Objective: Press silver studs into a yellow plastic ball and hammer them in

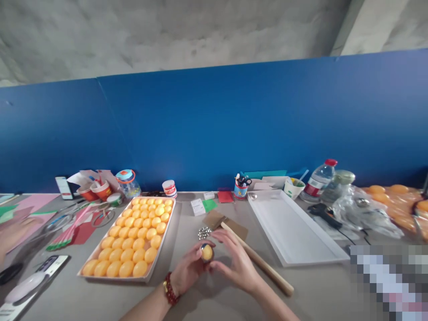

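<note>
Left hand (187,269): half-closed, gripping dark-rimmed round piece (207,253). Right hand (241,266): loosely open, beside it. Apparent stage: handling; steady fingertips needed.

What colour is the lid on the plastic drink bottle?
The bottle's cap is red, seen in the head view.

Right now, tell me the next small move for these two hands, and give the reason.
I'd bring the right hand's thumb and fingertips in gently to steady the small round piece. The left hand already holds it from one side, while the right thumb and fingers are spread at the other. Whether the right thumb already touches it, I can't tell.
</note>
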The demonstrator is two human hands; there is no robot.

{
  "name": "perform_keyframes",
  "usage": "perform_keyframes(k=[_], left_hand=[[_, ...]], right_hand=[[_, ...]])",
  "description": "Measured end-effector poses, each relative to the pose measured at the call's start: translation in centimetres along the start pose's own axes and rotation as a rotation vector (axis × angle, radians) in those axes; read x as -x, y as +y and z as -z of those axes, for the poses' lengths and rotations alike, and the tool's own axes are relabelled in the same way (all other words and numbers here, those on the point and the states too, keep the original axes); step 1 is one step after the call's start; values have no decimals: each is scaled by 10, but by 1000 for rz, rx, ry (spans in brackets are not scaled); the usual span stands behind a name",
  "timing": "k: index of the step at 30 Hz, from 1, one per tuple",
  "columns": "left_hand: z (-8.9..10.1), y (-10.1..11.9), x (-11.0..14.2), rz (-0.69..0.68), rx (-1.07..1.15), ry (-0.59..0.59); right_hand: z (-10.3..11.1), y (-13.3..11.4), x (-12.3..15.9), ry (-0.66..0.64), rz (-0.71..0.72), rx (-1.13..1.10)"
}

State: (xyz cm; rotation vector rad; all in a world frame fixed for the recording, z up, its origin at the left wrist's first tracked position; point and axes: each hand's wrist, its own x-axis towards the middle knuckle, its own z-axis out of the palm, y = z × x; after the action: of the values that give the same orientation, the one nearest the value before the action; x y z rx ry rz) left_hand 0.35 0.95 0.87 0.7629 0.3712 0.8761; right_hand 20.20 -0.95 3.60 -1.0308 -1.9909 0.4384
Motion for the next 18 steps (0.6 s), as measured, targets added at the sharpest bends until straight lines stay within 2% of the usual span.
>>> perform_keyframes(k=[3, 7, 10, 14, 18], left_hand=[[-6, -1, 2, 56, 45, 83], [-10, -7, -1, 123, 64, 149], [-12, -13, -2, 105, 21, 193], [-15, -19, 1, 35, 4, 313], [-18, -20, 1, 50, 17, 361]], right_hand=[[-8, -13, 0, -14, 23, -69], [-18, -13, 0, 21, -5, -87], [-26, -11, 2, 29, -1, -88], [-35, -10, 4, 12, 12, -78], [-42, -6, 5, 21, 26, -88]])
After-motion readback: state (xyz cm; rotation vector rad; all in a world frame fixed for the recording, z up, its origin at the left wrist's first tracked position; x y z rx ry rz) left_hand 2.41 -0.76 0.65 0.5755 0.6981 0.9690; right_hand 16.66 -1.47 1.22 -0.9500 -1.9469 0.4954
